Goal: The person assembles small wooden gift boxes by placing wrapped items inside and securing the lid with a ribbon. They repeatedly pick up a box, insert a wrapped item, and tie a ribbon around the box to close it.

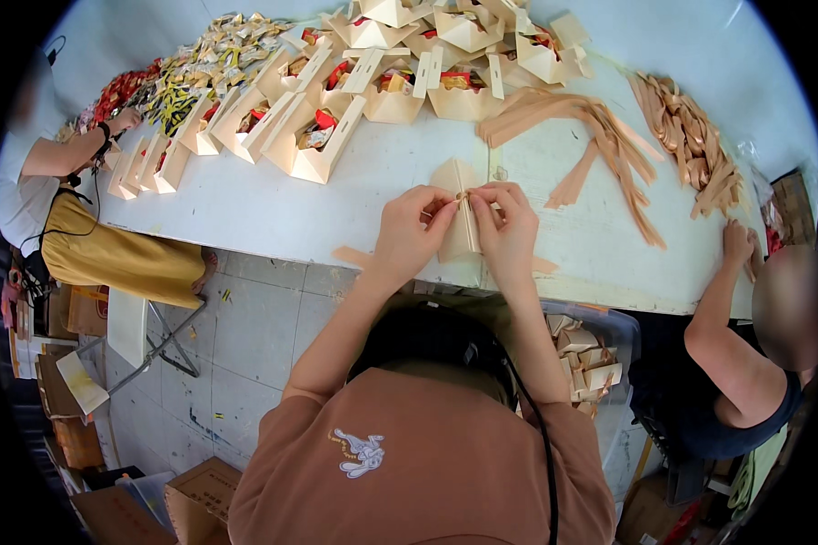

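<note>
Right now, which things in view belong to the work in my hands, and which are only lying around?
Work, apparently:
- cream box, between left hand and right hand
- tan ribbon
- loose ribbons
- open filled boxes

Likely just lying about:
- cardboard carton
- floor scrap

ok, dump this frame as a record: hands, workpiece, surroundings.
workpiece: closed cream card box on white table
left hand: pinching tan ribbon at box top
right hand: pinching opposite side
beyond: open cream card boxes, wrapped contents inside
table right: flat tan ribbon bundles
below table: clear plastic bin holding closed boxes
others: co-worker's hand at far left, another at right
</note>
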The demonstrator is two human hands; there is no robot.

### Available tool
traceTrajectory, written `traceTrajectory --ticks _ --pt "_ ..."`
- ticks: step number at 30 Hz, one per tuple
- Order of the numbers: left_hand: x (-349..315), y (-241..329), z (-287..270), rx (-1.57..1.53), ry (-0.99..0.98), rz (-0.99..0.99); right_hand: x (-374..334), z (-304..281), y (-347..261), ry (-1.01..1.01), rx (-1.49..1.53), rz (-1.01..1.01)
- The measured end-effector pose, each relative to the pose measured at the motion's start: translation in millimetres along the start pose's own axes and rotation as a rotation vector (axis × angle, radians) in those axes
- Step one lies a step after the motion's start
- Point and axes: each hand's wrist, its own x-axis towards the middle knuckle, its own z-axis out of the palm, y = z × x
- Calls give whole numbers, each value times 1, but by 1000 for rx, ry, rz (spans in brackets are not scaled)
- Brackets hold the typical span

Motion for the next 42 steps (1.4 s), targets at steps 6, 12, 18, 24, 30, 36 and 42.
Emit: traceTrajectory --ticks 6,12,18,24,30,36,42 --pt "-1 -6 2 51 27 50 -9 3 2 52 -24 -18" --pt "-5 -11 -12 -48 -147 -74 7 -1 12 -10 54 210" --pt "-7 2 -46 52 -370 -224 5 -7 16 3 43 301" --pt "1 -6 -66 -272 -447 -356 10 -21 12 -40 -64 206" --pt "18 1 -44 -412 -336 -73 22 -42 6 -182 -161 -28" --pt "30 5 -28 -478 -478 -22 34 -42 0 -260 -50 125" --pt "32 11 -24 -322 -454 -217 55 -37 20 -140 1 19"
